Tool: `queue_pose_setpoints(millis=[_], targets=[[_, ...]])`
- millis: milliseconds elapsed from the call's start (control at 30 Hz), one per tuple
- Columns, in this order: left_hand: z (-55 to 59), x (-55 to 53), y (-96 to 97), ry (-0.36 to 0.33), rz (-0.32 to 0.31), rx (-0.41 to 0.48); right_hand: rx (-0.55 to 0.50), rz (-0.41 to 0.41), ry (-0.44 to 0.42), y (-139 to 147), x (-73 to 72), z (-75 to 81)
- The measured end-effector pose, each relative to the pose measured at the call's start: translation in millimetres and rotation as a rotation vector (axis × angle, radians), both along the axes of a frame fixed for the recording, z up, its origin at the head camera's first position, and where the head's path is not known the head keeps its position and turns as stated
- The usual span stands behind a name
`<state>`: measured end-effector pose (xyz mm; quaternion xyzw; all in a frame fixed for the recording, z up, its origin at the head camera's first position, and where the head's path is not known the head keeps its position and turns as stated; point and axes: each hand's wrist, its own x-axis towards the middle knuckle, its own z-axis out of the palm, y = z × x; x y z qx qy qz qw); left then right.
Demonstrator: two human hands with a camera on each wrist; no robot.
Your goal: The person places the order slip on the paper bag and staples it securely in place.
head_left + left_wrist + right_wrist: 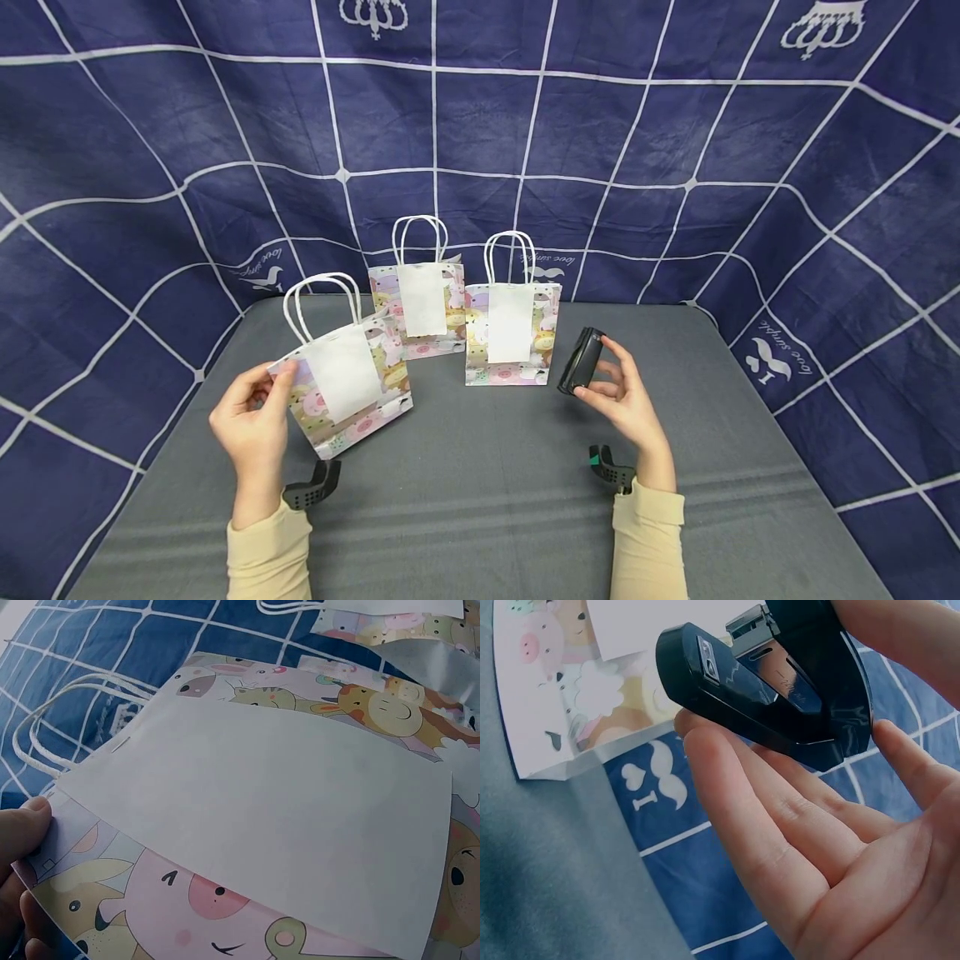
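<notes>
My left hand pinches the upper left edge of a paper gift bag printed with cartoon animals. This bag leans to one side; it has white cord handles and a white paper sheet on its front, with a staple near the sheet's top edge in the left wrist view. On the right, a black stapler is held between the fingers and thumb of my right hand, above the table. In the right wrist view the stapler shows its two arms spread apart, with metal between them.
Two more such bags stand upright at the back, one bag behind the held one and another bag in the middle. The grey table meets a dark blue cloth with white lines behind and at both sides.
</notes>
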<state>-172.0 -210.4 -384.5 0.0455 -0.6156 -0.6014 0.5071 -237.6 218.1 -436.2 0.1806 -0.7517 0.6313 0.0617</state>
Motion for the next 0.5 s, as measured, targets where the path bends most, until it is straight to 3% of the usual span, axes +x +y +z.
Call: queue_pose_setpoints(millis=[500], targets=[[-11.8,-7.3,-4.6,-0.043,0.015,-0.03,-0.004,0.007,-0.097,8,-8.1,-18.5]])
